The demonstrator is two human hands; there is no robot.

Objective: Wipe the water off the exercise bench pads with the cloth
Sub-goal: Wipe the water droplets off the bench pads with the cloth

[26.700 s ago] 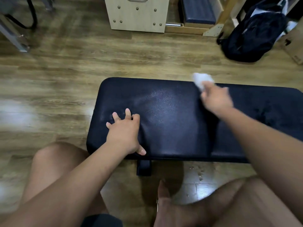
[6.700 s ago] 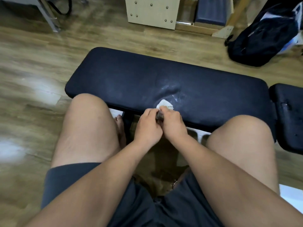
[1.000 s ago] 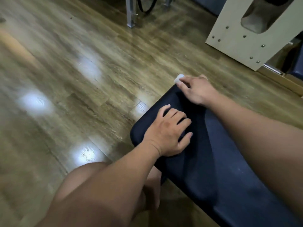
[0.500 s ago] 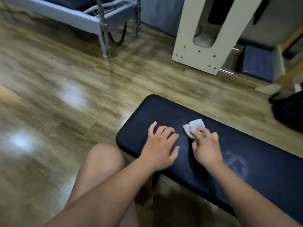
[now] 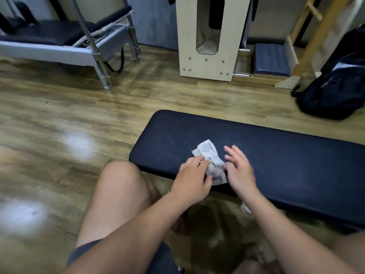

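Note:
The dark blue bench pad (image 5: 286, 161) stretches from the middle of the view to the right edge. A small crumpled white cloth (image 5: 209, 158) lies on its near left part, hanging over the front edge. My left hand (image 5: 192, 179) pinches the cloth's near left side with thumb and fingers. My right hand (image 5: 238, 169) hovers just right of the cloth with its fingers spread, holding nothing. Faint damp streaks show on the pad around the cloth.
A grey metal-framed reformer (image 5: 65, 46) stands at the back left. A pale wooden box frame (image 5: 209, 38) and a blue padded block (image 5: 269, 60) sit behind the bench. A dark backpack (image 5: 333, 89) lies at the right. My bare knee (image 5: 122, 184) is left of the bench.
The cloth has passed from my right hand to my left, and my right hand has let go and spread open. Both hands have moved toward the pad's front edge.

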